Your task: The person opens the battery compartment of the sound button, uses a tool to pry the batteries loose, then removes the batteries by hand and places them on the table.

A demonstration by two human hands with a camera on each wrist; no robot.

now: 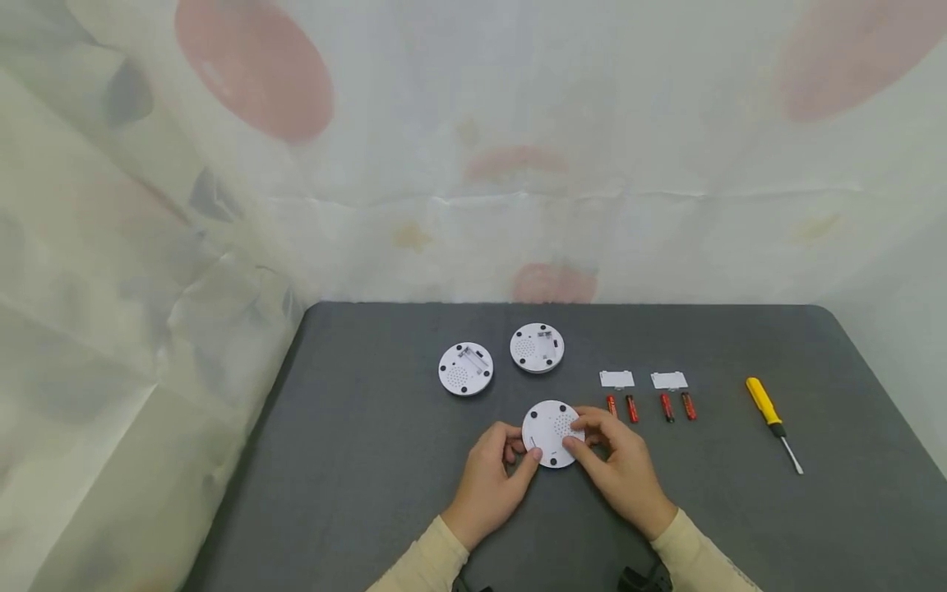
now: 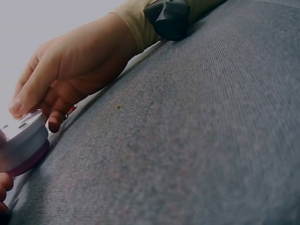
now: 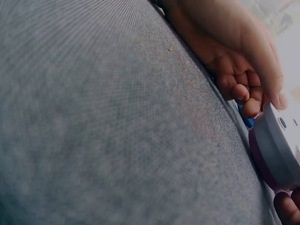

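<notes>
Between the two hands is a round white device [image 1: 546,429], its flat side with dark round feet and a patch of small holes facing up. The left hand [image 1: 488,481] grips its left rim, thumb on the upper face. On the other side, the right hand [image 1: 623,467] holds the right part, with thumb and index finger on the top face near the holes. In the left wrist view the device [image 2: 26,140] shows a purple lower rim, close over the dark cloth. The right wrist view shows the left thumb [image 3: 269,79] pressed at its edge.
Two similar white discs [image 1: 465,368] [image 1: 537,347] lie farther back, their battery compartments uncovered. To the right are two white covers [image 1: 617,379] [image 1: 669,381] and several red-and-black batteries [image 1: 632,409]. A yellow-handled screwdriver [image 1: 762,400] lies at far right. A patterned curtain [image 1: 414,164] hangs behind the table.
</notes>
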